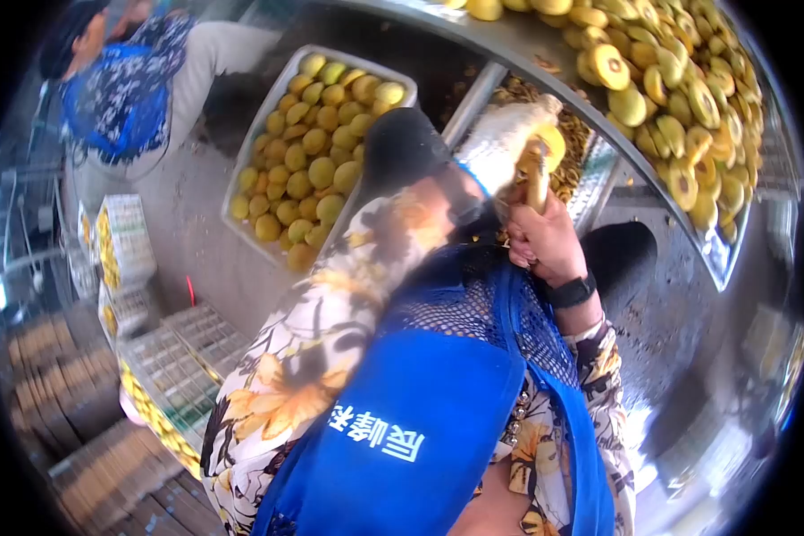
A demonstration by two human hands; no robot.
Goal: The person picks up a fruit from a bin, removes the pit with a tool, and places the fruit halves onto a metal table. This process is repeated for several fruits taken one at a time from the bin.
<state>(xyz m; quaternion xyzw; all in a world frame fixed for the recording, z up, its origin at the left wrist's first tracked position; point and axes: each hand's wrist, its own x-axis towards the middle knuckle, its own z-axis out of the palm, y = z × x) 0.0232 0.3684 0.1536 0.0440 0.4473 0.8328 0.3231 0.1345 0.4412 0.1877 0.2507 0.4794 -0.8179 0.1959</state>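
Observation:
My left hand (507, 143), in a whitish glove, is closed around a yellow fruit (554, 147). My right hand (547, 239) is bare, with a dark band at the wrist, and grips a pale-handled tool (537, 186) that meets the fruit. The tool's working end is hidden. Both hands are close together above a metal-edged trough (590, 170) of brown scraps. To the left stands a white crate (246, 170) full of round yellow-orange fruit (314, 141). Halved yellow fruit (683, 186) is heaped on the metal table at the upper right.
The metal table's edge (473, 34) runs diagonally across the upper right. A seated person (121, 89) in a blue apron is at the upper left. Stacked plastic crates (174, 357) and brown stacks (98, 464) stand at the lower left.

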